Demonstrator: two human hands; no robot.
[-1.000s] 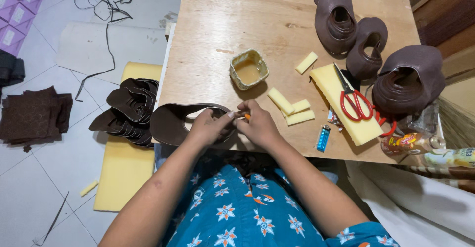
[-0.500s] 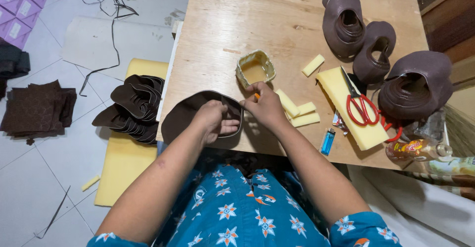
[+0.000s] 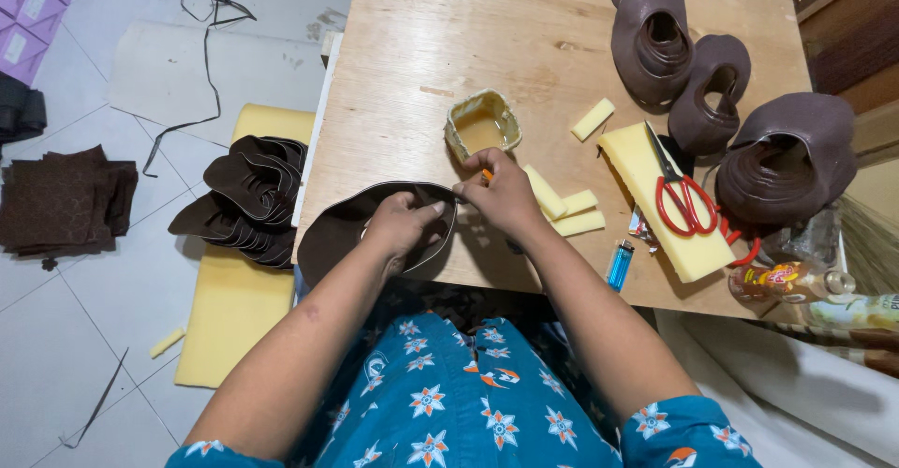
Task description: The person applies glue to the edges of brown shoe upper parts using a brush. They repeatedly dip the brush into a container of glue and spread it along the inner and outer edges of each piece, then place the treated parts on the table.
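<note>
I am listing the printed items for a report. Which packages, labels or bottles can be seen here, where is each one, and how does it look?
Purple boxes: floor, top left corner, stacked, each with a small white label.
Bottle: table's right edge, lying on its side, clear with brownish contents and a red-yellow label.
Second bottle: just right of it, lying down, pale, cut off by the picture edge.
Small wrapper: beside the yellow foam block, white with red.

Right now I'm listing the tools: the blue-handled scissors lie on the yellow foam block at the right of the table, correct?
Not quite. The scissors have red handles, not blue; the head view shows them lying on the yellow foam block at the right of the table.
</note>
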